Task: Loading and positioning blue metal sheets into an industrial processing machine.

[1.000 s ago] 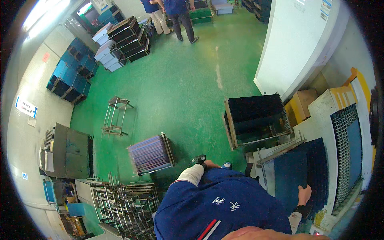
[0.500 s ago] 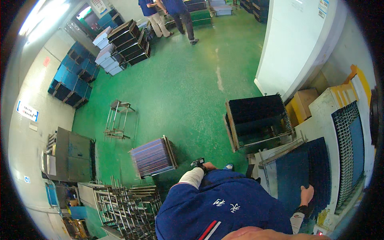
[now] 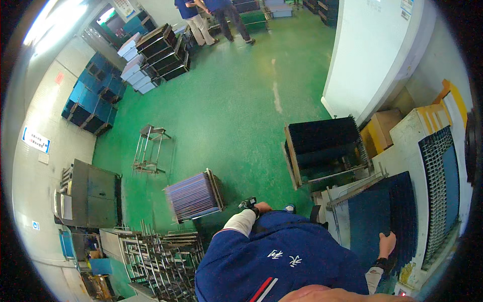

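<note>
My right hand (image 3: 387, 245) is at a rack of upright dark blue panels (image 3: 367, 220) on my right. Its fingers are closed at the edge of a panel, where the flat blue face meets the darker row (image 3: 403, 216). The fingertips are partly hidden. My left hand (image 3: 262, 207) is in front of my body, with a black device (image 3: 248, 203) on the wrist. The fingers of that hand are mostly hidden by my sleeve and jacket. Ahead of it on the floor stands a metal-framed rack of purplish panels (image 3: 193, 198).
A rack of black panels (image 3: 322, 136) stands ahead right, before a white partition (image 3: 370, 55). A bare metal stand (image 3: 149, 148) is ahead left. Metal frames (image 3: 161, 259) are piled at near left. Stacked crates (image 3: 163, 53) and two people (image 3: 214, 20) are at the far end.
Both of my hands stay in nearly the same places. The view shifts slightly. At the far end, one person's foot has moved a little to the right.
</note>
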Available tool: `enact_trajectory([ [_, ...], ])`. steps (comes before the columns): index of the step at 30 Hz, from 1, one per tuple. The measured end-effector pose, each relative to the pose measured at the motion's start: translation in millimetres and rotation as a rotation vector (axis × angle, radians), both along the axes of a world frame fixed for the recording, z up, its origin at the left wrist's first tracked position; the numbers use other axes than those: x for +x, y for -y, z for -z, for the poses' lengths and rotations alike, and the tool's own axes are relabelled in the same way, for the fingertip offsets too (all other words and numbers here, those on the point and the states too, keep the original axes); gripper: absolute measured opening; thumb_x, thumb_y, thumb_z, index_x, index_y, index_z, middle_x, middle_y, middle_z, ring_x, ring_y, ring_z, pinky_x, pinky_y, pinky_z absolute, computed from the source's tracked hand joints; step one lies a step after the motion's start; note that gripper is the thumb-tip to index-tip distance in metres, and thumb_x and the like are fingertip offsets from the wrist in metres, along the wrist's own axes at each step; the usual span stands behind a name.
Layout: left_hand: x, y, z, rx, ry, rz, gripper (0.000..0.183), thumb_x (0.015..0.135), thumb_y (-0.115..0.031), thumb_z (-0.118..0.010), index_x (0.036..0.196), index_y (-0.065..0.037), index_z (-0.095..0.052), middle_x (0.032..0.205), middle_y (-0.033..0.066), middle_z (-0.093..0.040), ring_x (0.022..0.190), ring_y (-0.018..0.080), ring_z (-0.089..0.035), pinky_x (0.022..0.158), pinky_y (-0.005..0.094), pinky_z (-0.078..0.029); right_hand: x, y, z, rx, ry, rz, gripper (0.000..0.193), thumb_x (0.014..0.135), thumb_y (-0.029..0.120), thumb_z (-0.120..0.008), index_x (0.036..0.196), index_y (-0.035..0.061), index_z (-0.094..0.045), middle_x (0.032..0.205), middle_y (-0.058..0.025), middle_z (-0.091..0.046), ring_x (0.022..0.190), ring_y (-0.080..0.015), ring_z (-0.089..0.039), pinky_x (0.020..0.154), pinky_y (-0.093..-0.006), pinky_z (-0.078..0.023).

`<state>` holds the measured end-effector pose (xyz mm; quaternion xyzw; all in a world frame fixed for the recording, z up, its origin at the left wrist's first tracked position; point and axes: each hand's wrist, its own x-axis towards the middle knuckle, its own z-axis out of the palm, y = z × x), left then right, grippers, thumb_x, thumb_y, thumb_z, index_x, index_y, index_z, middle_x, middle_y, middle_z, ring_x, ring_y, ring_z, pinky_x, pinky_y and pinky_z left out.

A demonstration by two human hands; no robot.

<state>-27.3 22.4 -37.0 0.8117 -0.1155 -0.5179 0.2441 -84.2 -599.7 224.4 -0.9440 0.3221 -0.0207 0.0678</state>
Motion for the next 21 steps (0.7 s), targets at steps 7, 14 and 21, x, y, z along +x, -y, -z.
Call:
enact_trajectory([
  [7,-3.3,3.4,50.4,-0.001,0.136,0.193,0.032,0.075,-0.026,-0.064,0.102,-0.009,-0.067,0.100,0.0156,-0.068,0.096,0.0347,-0.064,0.079,0.0450,-0.052,2.0,-11.0,-15.3,0.056,-0.074,0.024,0.044,0.070,0.019,-0.077,0.105,-0.0034,-0.063,0.102,-0.0231,-0.064,0.098,-0.0398,-0.060,0.084,-0.0446,-0.047],
  [14,-21.7,-9.7,100.6,-0.166,0.268,0.300,0.022,0.074,-0.027,-0.059,0.081,-0.008,-0.067,0.079,0.0177,-0.064,0.074,0.0338,-0.064,0.063,0.0454,-0.048,4.7,-23.5,-29.0,-0.013,-0.114,0.010,0.040,0.071,0.015,-0.074,0.106,-0.0025,-0.065,0.104,-0.0241,-0.065,0.098,-0.0395,-0.061,0.083,-0.0433,-0.048],
  [21,-68.8,-16.4,136.8,-0.032,0.194,-0.054,0.028,0.076,-0.030,-0.058,0.090,-0.007,-0.068,0.088,0.0199,-0.066,0.080,0.0383,-0.064,0.066,0.0474,-0.048,5.3,-32.4,-40.9,0.061,-0.074,0.051,0.044,0.070,0.015,-0.074,0.109,-0.0023,-0.064,0.107,-0.0231,-0.064,0.101,-0.0384,-0.060,0.087,-0.0427,-0.047],
])
